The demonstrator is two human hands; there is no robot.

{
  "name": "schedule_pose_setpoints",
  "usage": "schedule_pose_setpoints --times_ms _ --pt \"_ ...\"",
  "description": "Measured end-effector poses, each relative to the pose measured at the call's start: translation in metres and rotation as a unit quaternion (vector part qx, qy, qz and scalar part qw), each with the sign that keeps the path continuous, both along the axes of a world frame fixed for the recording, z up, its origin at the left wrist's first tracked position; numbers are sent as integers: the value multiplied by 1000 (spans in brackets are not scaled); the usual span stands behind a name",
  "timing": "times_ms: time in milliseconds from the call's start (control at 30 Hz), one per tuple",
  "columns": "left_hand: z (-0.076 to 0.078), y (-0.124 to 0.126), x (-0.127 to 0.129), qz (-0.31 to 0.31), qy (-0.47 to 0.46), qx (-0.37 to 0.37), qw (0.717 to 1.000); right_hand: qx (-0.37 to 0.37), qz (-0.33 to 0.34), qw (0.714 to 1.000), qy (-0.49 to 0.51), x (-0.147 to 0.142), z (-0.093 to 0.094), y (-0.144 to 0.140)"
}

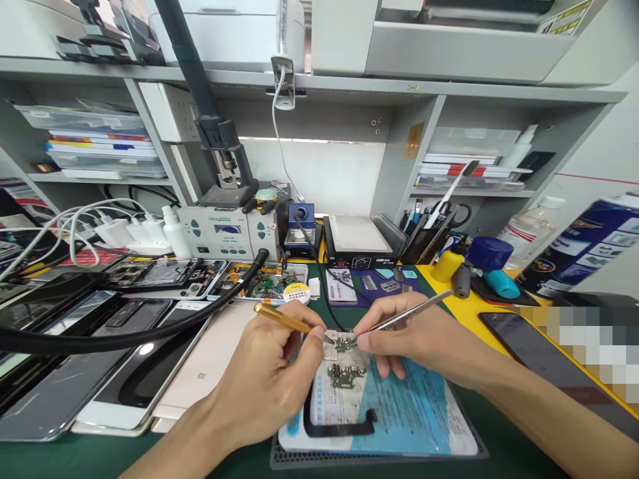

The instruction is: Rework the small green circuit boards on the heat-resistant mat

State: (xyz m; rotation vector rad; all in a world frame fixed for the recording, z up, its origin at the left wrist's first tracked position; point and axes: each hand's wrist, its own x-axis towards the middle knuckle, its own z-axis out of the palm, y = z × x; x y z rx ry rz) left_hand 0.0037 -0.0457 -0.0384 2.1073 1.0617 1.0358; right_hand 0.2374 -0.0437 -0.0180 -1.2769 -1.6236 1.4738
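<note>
My left hand point(282, 362) is closed around a gold-handled knife point(280, 317), held like a pen, its thin tip beside the small green circuit board point(343, 342). From the other side, my right hand point(407, 332) grips metal tweezers point(419, 309); their points meet the board's right edge. A second small circuit board point(345, 377) lies just below, nearer to me. Farther down, a black flex cable point(339, 430) curves over the blue and white printed sheet point(429, 416). Under this sheet is a dark mat point(464, 451).
Several phones, among them a pink-gold one point(200, 372), lie at left, with a thick black hose point(150, 338) across them. A soldering station point(224, 229) and a heating plate point(357, 236) stand behind. A dark phone point(549, 366) is at right, near a spray can point(579, 246).
</note>
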Motion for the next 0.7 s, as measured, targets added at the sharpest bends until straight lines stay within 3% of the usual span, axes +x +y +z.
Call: schedule_pose_setpoints --times_ms 267,700 --pt "2 -1 2 -16 14 19 1000 47 -15 994 -101 -4 -5 -7" --pt "1 -1 2 -22 11 11 1000 39 -9 995 -96 -6 -2 -6"
